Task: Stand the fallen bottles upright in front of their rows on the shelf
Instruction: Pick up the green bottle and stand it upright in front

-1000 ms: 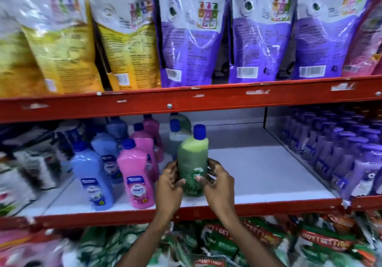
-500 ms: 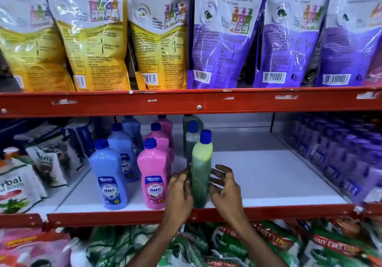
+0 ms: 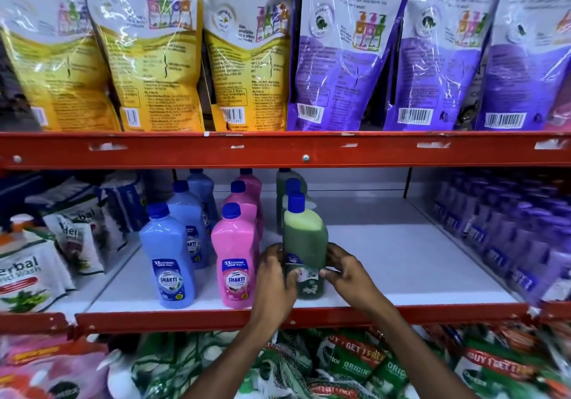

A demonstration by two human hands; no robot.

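1. Head view: the left hand and the right hand are both gripping the lower half of a green bottle, one on each side, with the fingers of each hand pressing against its label.
2. The green bottle is standing upright with its blue cap on top, its base sitting on the white shelf close to the red front edge, at the front of a row of green bottles lined up directly behind the fingers.
3. Just to the left of the left hand's fingers, a pink bottle is standing upright at the front of its own row, its side nearly touching the back of that hand.
4. Further left of the fingers, a blue bottle is heading a third row, also upright.
5. To the right of the right hand's fingers, the shelf surface is lying bare up to a block of purple bottles at the far right.
6. Above the fingers, yellow pouches and purple pouches are standing on the upper shelf.
7. Below the fingers, green packets are filling the lower level.
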